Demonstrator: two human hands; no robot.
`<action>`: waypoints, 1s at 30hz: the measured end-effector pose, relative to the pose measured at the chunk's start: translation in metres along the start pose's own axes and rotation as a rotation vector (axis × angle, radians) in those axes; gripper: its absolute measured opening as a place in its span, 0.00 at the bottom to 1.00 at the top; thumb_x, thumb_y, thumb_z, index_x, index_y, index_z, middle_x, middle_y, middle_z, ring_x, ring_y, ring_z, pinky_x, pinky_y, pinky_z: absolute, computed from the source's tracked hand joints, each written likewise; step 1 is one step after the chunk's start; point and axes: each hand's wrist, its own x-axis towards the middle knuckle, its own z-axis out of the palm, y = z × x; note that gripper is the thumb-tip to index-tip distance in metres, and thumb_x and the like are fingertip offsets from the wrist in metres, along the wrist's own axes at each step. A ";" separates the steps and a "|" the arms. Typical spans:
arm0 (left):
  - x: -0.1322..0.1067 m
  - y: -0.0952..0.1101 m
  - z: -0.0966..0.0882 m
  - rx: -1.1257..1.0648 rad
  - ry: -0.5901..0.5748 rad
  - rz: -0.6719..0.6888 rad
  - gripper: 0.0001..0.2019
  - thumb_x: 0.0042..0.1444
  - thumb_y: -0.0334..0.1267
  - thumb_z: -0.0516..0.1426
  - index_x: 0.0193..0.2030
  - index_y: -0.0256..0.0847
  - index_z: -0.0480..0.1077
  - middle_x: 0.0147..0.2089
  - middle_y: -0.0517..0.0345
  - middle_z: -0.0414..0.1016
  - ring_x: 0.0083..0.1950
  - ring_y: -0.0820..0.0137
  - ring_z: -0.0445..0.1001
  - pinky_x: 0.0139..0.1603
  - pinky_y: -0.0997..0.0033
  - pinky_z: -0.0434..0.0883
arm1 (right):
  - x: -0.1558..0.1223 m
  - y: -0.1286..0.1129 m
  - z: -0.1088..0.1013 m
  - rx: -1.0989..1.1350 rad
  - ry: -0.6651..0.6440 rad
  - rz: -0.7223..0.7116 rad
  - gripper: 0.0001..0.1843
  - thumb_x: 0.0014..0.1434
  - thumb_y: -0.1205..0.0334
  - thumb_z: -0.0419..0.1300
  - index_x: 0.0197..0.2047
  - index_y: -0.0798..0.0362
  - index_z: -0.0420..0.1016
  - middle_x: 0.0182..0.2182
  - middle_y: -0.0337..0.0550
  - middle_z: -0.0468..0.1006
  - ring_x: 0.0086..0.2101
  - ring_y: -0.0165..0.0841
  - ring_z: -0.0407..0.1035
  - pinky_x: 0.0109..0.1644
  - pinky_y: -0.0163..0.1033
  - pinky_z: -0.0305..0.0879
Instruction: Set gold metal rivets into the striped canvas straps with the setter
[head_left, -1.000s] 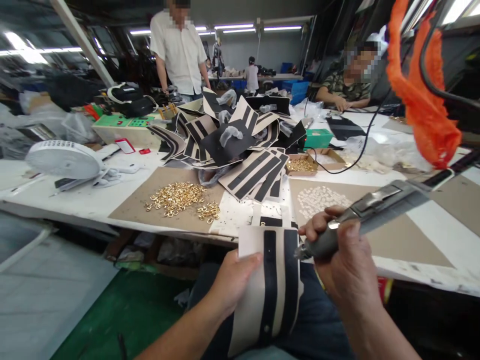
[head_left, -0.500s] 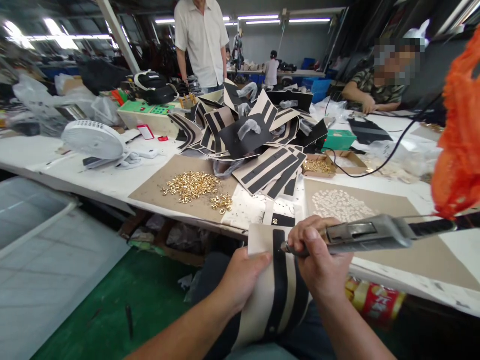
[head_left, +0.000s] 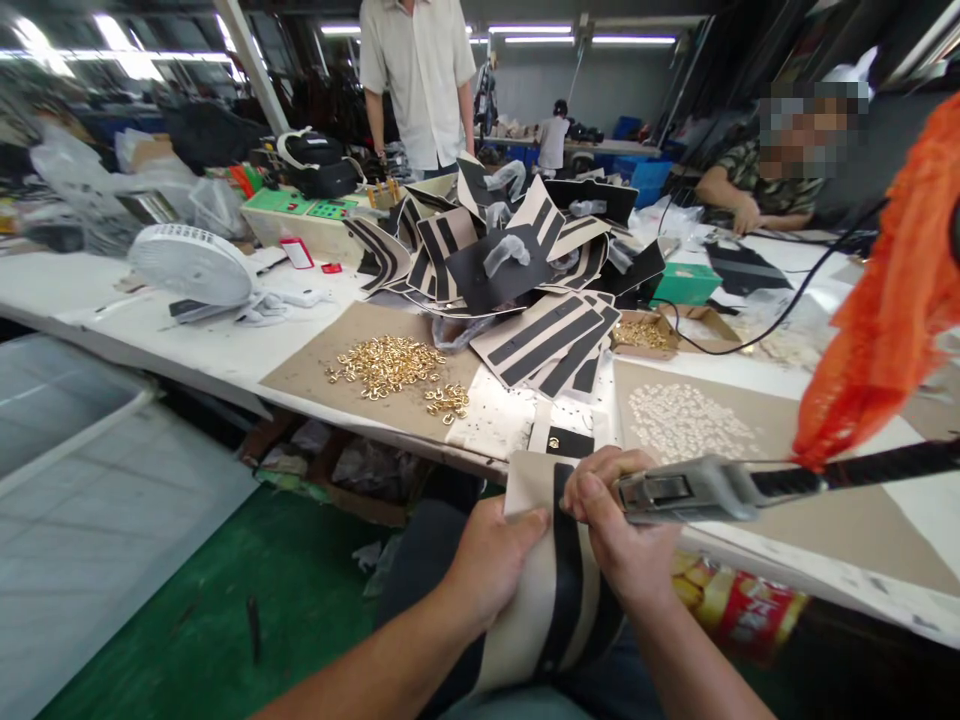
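On my lap lies a cream panel with black stripes. My left hand grips its left edge, thumb on top. My right hand is closed round a grey hand-held power tool, whose tip is hidden behind my fingers over the panel's black stripe. The tool's black cord runs off to the right. A heap of gold metal rings lies on brown card on the white table ahead.
A pile of striped cream-and-black panels fills the table's middle. White small parts lie on brown card at right. An orange mesh hangs at right. A white fan sits left. One person stands behind the table, another sits far right.
My right hand brought the tool leftward and down onto the panel's black stripe. The view shifted left; the orange mesh now hangs further right.
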 end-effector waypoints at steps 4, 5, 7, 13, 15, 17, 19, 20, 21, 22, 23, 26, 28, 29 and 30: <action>0.003 -0.005 -0.003 0.036 0.014 0.048 0.21 0.48 0.46 0.70 0.44 0.31 0.80 0.35 0.50 0.82 0.37 0.62 0.78 0.40 0.68 0.71 | 0.005 -0.003 0.006 0.128 0.007 0.061 0.13 0.63 0.64 0.67 0.31 0.51 0.67 0.26 0.35 0.69 0.26 0.31 0.66 0.30 0.38 0.64; 0.005 -0.006 -0.004 0.049 0.021 0.071 0.22 0.46 0.45 0.71 0.44 0.31 0.80 0.36 0.50 0.82 0.37 0.62 0.77 0.41 0.68 0.71 | 0.008 -0.005 0.008 0.214 0.064 0.079 0.13 0.63 0.63 0.67 0.31 0.51 0.66 0.25 0.34 0.68 0.24 0.29 0.64 0.29 0.37 0.64; 0.008 -0.007 -0.005 0.086 0.043 0.124 0.21 0.45 0.45 0.72 0.41 0.31 0.80 0.36 0.51 0.82 0.37 0.63 0.77 0.41 0.68 0.70 | 0.014 -0.009 0.010 0.365 0.198 0.093 0.14 0.64 0.61 0.65 0.31 0.51 0.64 0.24 0.31 0.65 0.21 0.27 0.60 0.27 0.35 0.62; 0.015 -0.008 0.002 0.212 0.026 0.204 0.15 0.52 0.44 0.68 0.39 0.34 0.81 0.36 0.53 0.83 0.36 0.63 0.77 0.38 0.70 0.69 | 0.013 -0.013 0.007 -0.028 0.066 0.010 0.13 0.56 0.63 0.72 0.30 0.51 0.70 0.25 0.35 0.72 0.24 0.31 0.67 0.29 0.38 0.66; 0.016 -0.008 0.004 0.237 -0.004 0.239 0.13 0.55 0.45 0.66 0.37 0.34 0.81 0.34 0.54 0.82 0.37 0.62 0.77 0.39 0.69 0.70 | 0.010 -0.011 0.007 -0.211 -0.065 0.032 0.15 0.50 0.62 0.75 0.27 0.52 0.72 0.24 0.37 0.73 0.25 0.33 0.69 0.30 0.38 0.67; 0.017 -0.007 0.003 0.242 0.016 0.245 0.14 0.54 0.45 0.66 0.37 0.35 0.81 0.34 0.54 0.82 0.37 0.62 0.77 0.39 0.69 0.70 | 0.009 -0.008 0.008 -0.219 -0.026 0.089 0.15 0.52 0.59 0.75 0.26 0.52 0.72 0.22 0.37 0.73 0.23 0.33 0.67 0.28 0.38 0.66; 0.018 -0.005 0.002 0.236 0.068 0.214 0.14 0.51 0.44 0.68 0.40 0.36 0.81 0.35 0.54 0.83 0.36 0.62 0.77 0.37 0.70 0.69 | 0.010 -0.005 0.011 -0.138 0.128 0.114 0.14 0.57 0.56 0.71 0.28 0.52 0.72 0.23 0.37 0.72 0.23 0.32 0.67 0.28 0.37 0.67; 0.018 -0.004 0.002 0.235 0.083 0.201 0.14 0.50 0.43 0.68 0.40 0.36 0.81 0.35 0.55 0.83 0.36 0.63 0.76 0.36 0.70 0.69 | 0.011 -0.003 0.013 -0.123 0.190 0.103 0.14 0.59 0.55 0.70 0.29 0.52 0.72 0.23 0.37 0.73 0.23 0.32 0.67 0.28 0.37 0.67; 0.019 -0.004 0.002 0.235 0.083 0.195 0.14 0.50 0.43 0.68 0.39 0.36 0.81 0.35 0.55 0.82 0.35 0.63 0.76 0.35 0.70 0.68 | 0.012 -0.003 0.014 -0.141 0.221 0.086 0.14 0.58 0.55 0.71 0.29 0.52 0.73 0.23 0.37 0.73 0.23 0.32 0.67 0.28 0.37 0.67; 0.019 -0.003 0.003 0.235 0.067 0.202 0.13 0.50 0.43 0.68 0.38 0.35 0.81 0.34 0.55 0.82 0.35 0.63 0.76 0.35 0.70 0.68 | 0.013 -0.003 0.015 -0.186 0.218 0.072 0.14 0.57 0.55 0.72 0.29 0.52 0.73 0.23 0.37 0.73 0.23 0.32 0.67 0.28 0.37 0.67; 0.020 -0.003 0.004 0.234 0.041 0.214 0.12 0.51 0.43 0.67 0.36 0.35 0.81 0.33 0.55 0.82 0.35 0.63 0.75 0.36 0.70 0.68 | 0.014 -0.004 0.016 -0.243 0.190 0.072 0.15 0.55 0.55 0.73 0.27 0.53 0.73 0.22 0.37 0.73 0.22 0.32 0.66 0.26 0.37 0.66; 0.021 -0.003 0.005 0.237 -0.002 0.238 0.10 0.53 0.42 0.66 0.34 0.35 0.81 0.32 0.56 0.81 0.34 0.64 0.75 0.37 0.71 0.68 | 0.019 -0.007 0.015 -0.293 0.108 0.170 0.18 0.53 0.53 0.75 0.24 0.53 0.73 0.19 0.38 0.72 0.19 0.31 0.64 0.22 0.36 0.62; 0.022 -0.003 0.004 0.249 0.022 0.229 0.10 0.52 0.40 0.66 0.36 0.35 0.81 0.33 0.56 0.81 0.34 0.65 0.75 0.37 0.71 0.68 | 0.023 -0.006 0.014 -0.133 0.187 0.221 0.20 0.56 0.52 0.73 0.25 0.53 0.70 0.18 0.36 0.69 0.19 0.30 0.63 0.22 0.35 0.61; 0.022 -0.003 0.003 0.250 0.034 0.218 0.11 0.52 0.40 0.67 0.38 0.35 0.81 0.33 0.56 0.82 0.34 0.64 0.76 0.37 0.71 0.68 | 0.025 -0.005 0.014 -0.023 0.250 0.221 0.20 0.57 0.52 0.72 0.26 0.52 0.68 0.18 0.34 0.68 0.19 0.29 0.62 0.22 0.35 0.61; 0.021 -0.002 0.001 0.245 0.041 0.208 0.12 0.51 0.40 0.67 0.40 0.35 0.81 0.34 0.55 0.82 0.34 0.64 0.76 0.37 0.70 0.69 | 0.027 -0.004 0.014 0.087 0.308 0.209 0.20 0.58 0.53 0.71 0.27 0.52 0.66 0.18 0.32 0.66 0.19 0.29 0.61 0.23 0.35 0.62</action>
